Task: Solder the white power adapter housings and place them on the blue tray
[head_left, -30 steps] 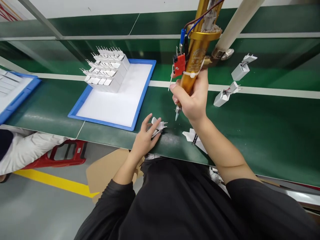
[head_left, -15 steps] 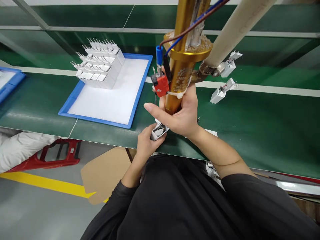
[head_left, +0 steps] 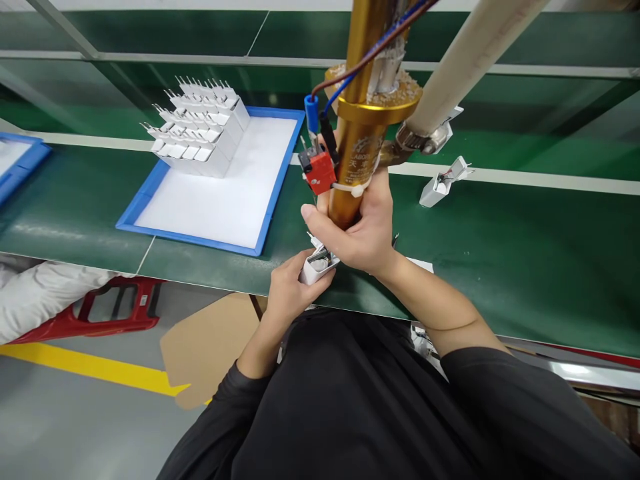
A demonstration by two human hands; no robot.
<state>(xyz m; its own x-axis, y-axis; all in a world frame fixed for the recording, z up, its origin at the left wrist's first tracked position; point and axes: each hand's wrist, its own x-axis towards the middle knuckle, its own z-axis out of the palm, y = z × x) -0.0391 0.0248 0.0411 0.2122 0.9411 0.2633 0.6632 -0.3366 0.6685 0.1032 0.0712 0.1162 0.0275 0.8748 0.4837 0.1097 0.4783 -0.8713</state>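
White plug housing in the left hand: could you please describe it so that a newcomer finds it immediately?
On the green bench, look right of the blue-rimmed tray. Near the bench's front edge, the left hand grips the white plug housing, open side showing. Unlike the open housing farther right, it is held.

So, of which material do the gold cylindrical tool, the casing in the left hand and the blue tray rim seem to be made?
Gold cylindrical tool: probably coated metal, from its glossy highlights. White casing: likely moulded plastic, smooth, with thin walls. Blue tray rim: probably plastic, by its even colour and dull sheen.
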